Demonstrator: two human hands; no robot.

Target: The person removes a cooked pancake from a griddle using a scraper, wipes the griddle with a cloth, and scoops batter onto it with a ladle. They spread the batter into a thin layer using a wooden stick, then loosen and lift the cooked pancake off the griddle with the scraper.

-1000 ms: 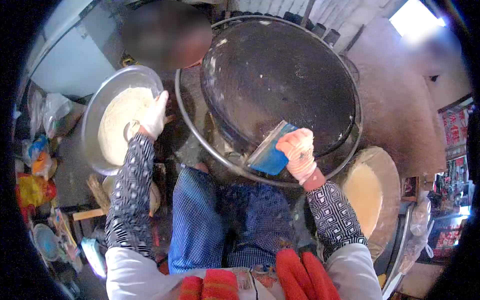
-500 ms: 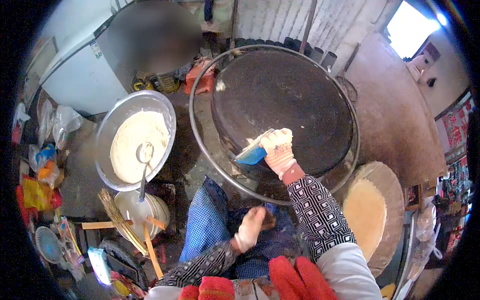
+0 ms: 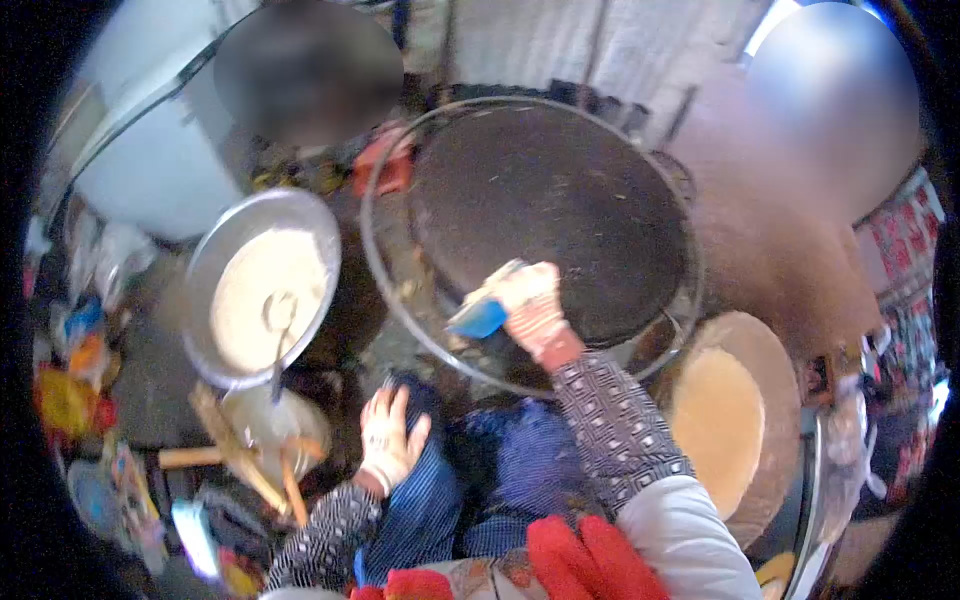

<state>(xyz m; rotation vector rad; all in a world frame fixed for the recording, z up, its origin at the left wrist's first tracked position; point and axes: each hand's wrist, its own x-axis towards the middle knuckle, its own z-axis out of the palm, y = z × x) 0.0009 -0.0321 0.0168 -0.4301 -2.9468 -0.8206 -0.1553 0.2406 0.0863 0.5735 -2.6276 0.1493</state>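
Note:
My right hand (image 3: 535, 305), in a pale glove, grips a blue scraper (image 3: 477, 319) at the near-left edge of a large round dark griddle (image 3: 560, 200). Pale batter or dough clings about the scraper's upper edge. My left hand (image 3: 392, 435), gloved with bare fingertips, is open with fingers spread, over my left knee. Nearest to it is a metal bowl (image 3: 325, 215) of creamy batter (image 3: 250, 320). A ladle (image 3: 279, 345) rests in that batter, its handle over the near rim.
A metal ring (image 3: 372, 250) surrounds the griddle. Right of it a thin pale pancake (image 3: 715, 430) lies on a round board (image 3: 780, 430). Below the bowl stand a bucket (image 3: 270, 415), a straw brush (image 3: 232, 445) and wooden sticks (image 3: 190, 458). A red object (image 3: 383, 165) is behind.
My left hand has moved left and up from my lap, its fingers spreading. My right hand and the scraper shifted slightly left. The whole view has shifted and blurred.

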